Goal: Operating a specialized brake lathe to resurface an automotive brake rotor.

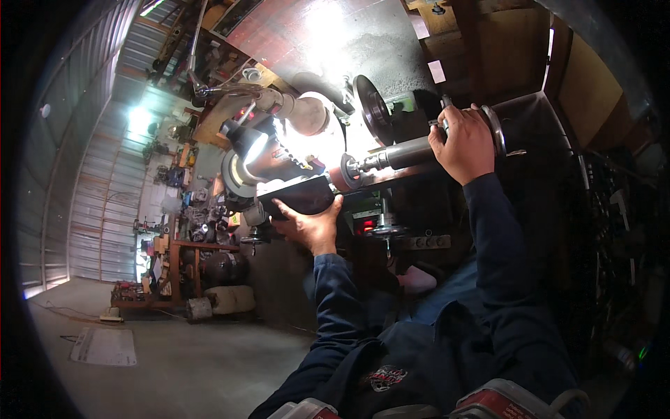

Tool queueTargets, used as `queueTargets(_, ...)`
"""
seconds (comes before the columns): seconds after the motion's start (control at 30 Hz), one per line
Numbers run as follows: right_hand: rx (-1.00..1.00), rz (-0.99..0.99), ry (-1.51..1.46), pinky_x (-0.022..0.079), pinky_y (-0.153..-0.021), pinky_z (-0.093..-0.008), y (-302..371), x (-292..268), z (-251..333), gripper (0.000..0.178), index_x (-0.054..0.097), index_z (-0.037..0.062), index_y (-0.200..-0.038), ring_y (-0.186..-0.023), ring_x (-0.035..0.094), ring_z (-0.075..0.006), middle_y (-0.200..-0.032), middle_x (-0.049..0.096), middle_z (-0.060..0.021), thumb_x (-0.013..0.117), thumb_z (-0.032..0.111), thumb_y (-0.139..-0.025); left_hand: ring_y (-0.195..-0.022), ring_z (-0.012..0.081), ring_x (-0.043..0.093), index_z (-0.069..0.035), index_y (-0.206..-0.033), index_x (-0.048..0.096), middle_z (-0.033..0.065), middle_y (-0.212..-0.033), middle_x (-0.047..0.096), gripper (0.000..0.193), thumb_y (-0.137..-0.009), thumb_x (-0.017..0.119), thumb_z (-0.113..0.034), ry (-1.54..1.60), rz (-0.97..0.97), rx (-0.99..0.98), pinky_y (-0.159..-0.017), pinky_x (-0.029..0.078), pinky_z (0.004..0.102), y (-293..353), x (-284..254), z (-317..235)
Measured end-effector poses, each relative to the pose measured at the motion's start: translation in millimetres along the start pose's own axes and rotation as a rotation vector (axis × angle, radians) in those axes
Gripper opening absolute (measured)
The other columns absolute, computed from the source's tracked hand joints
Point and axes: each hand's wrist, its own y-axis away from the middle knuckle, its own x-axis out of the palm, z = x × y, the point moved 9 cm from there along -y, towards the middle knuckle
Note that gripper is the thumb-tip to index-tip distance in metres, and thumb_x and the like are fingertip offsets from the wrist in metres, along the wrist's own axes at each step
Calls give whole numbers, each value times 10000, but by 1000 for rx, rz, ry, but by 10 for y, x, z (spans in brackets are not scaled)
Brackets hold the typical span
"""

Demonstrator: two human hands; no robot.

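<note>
My left hand (310,229) grips the near side of a dark, flat-faced rectangular piece (299,198), thumb at its right end and fingers at its left. Just right of that piece is a small reddish-brown grinding wheel (345,173) on a metal spindle. The spindle runs into a grey cylindrical housing (408,154). At the housing's right end my right hand (464,143) is closed round a handwheel, whose shiny rim (497,131) shows beyond the knuckles. Part of the grip is hidden behind the fingers.
A lit work lamp (248,143) hangs close to the left hand. Behind the spindle stands a large dark disc (372,110). Below the machine bed sits another handwheel (386,231), near a power strip (429,242). Cluttered shelves (174,244) line the left side.
</note>
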Motion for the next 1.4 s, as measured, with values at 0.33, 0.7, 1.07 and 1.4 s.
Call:
queueTargets(0.33,0,9,5,474,-990,-489,-6,-3,8,171,569,52,-837,-780,639,-343,-752,639,-140,715,126,-787,-1485,500,115,-175,-1595,85,410,-1536,140,1500,-435,959,-551,-83,32,-13,-1154,123,692,31,3,-81)
queueTargets(0.7,-7,6,15,473,-981,-491,2,-8,37,174,562,54,-837,-796,640,-345,-762,641,-138,713,122,-784,-1482,509,118,-172,-1598,79,426,-1529,133,1514,-427,952,-571,-118,21,1,-1156,124,690,2,45,1)
queueTargets(1.07,7,31,6,465,-993,-511,-24,-18,-21,173,563,58,-841,-817,643,-355,-787,650,-138,711,127,-783,-1473,502,147,-166,-1599,80,399,-1536,138,1515,-430,935,-608,-153,11,11,-1148,133,697,24,84,-8)
queueTargets(1.4,-52,78,53,449,-1005,-513,-30,38,83,155,618,74,-896,-886,641,-357,-875,678,-132,701,178,-815,-1453,544,128,24,-1548,96,404,-1535,105,1495,-464,973,-513,288,-122,111,-1173,190,620,297,-124,457)
